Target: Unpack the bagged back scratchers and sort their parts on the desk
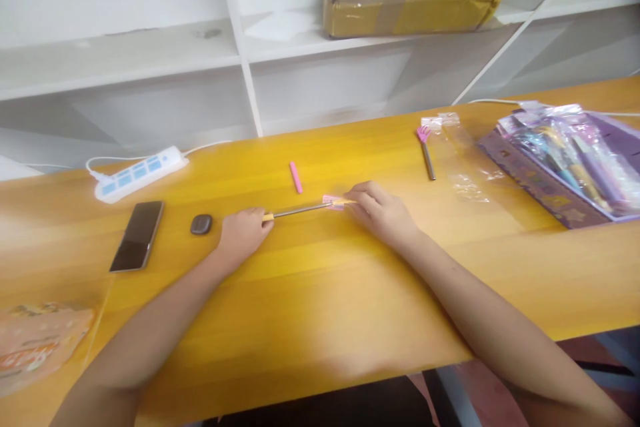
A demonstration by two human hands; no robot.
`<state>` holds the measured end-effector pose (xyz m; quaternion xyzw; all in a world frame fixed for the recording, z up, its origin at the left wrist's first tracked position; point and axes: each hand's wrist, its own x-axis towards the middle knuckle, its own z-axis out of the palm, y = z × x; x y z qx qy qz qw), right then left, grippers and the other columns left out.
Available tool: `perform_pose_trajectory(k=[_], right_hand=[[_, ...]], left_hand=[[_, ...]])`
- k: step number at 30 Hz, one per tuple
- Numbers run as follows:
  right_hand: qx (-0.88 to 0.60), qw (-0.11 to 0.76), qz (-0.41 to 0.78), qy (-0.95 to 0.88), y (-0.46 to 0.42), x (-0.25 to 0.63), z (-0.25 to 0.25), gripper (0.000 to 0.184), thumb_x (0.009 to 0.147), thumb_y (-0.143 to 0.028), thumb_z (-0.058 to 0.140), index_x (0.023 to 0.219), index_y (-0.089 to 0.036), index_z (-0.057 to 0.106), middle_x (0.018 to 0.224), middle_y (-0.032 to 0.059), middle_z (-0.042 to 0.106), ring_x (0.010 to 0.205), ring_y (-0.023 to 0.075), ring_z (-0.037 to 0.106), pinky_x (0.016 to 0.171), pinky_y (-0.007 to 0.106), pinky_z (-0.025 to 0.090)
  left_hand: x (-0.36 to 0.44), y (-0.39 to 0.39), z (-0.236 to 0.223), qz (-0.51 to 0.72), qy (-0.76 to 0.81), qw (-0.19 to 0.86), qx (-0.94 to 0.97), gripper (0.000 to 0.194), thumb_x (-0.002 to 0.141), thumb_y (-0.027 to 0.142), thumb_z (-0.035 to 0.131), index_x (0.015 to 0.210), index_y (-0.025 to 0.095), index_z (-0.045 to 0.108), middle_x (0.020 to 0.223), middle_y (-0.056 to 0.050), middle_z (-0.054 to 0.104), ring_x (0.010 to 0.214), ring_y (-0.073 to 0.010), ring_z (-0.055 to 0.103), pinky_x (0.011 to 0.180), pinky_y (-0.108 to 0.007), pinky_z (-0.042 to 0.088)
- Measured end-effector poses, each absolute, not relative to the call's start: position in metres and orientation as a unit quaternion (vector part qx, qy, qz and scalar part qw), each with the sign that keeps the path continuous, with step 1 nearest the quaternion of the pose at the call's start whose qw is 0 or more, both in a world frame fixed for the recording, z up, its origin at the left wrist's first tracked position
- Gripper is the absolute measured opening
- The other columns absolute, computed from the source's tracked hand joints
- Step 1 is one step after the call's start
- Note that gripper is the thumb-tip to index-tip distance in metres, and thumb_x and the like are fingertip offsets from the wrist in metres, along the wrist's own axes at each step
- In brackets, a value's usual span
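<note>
My left hand [245, 233] is closed around the yellow grip of a thin telescopic back scratcher [300, 210], whose metal rod stretches across to the right. At its other end, my right hand [377, 213] pinches the yellow part with the fingers, which partly hide it. A small pink printed tag [333, 203] sits on the rod just left of those fingers. Beyond the rod lies a loose pink tube [295, 177]. Farther right rests a second back scratcher [427, 152] with a pink claw and a dark metal rod.
Left on the wooden table [300, 333] are a phone [137, 237], a small dark case [201, 224], a power strip [141, 175] and a peach-coloured packet [43, 343]. Clear wrappers [465, 167] and a purple box [547, 180] of bagged items lie right. A taped parcel [415, 0] is shelved behind.
</note>
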<state>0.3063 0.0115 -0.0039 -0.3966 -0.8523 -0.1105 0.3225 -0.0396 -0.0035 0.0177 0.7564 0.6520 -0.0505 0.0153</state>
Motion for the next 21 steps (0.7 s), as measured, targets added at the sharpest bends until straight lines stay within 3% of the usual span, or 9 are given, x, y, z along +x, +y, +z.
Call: perform_pose_trajectory(k=[5, 13, 21], right_hand=[[-0.407, 0.296, -0.086, -0.86, 0.01, 0.307, -0.002, 0.015, 0.111, -0.021, 0.055, 0.117, -0.021, 0.069, 0.107, 0.0083, 0.074, 0.088, 0.0184, 0.072, 0.066, 0.03, 0.053], [-0.392, 0.346, 0.015, -0.852, 0.013, 0.304, -0.009, 0.02, 0.112, -0.021, 0.051, 0.117, -0.022, 0.07, 0.108, 0.0099, 0.074, 0.09, 0.0201, 0.074, 0.078, 0.032, 0.06], [-0.374, 0.389, 0.1, -0.836, 0.01, 0.296, -0.005, 0.02, 0.113, -0.026, 0.05, 0.116, -0.023, 0.07, 0.108, 0.0106, 0.075, 0.096, 0.0221, 0.074, 0.086, 0.035, 0.061]], left_hand=[[-0.037, -0.01, 0.019, -0.046, 0.642, 0.0, 0.766, 0.032, 0.105, 0.038, 0.047, 0.102, 0.02, 0.073, 0.101, -0.011, 0.08, 0.095, -0.0287, 0.077, 0.07, -0.034, 0.046], [-0.036, -0.016, 0.022, -0.09, 0.632, 0.034, 0.769, 0.039, 0.109, 0.034, 0.042, 0.111, 0.02, 0.078, 0.108, -0.015, 0.083, 0.098, -0.0313, 0.08, 0.078, -0.037, 0.054], [-0.034, -0.016, 0.028, -0.119, 0.629, 0.029, 0.768, 0.033, 0.106, 0.024, 0.043, 0.104, 0.019, 0.075, 0.1, -0.015, 0.081, 0.092, -0.0317, 0.08, 0.075, -0.037, 0.055]])
